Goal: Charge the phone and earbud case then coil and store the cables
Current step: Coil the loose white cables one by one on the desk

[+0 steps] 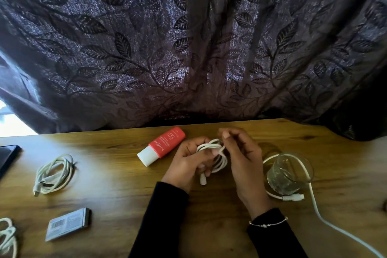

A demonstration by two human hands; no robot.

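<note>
Fingers of the left hand (188, 159) are curled around a white cable coil (217, 157), held above the tabletop (117, 176) centre; its tail is pinched by the right hand (240, 153). If tension is lost, loops may spring open. The trailing cable (314, 201) near the right edge could snag the glass (290, 174).

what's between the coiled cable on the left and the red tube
Nothing: in the head view only bare wooden table lies between the coiled cable and the red tube.
</note>
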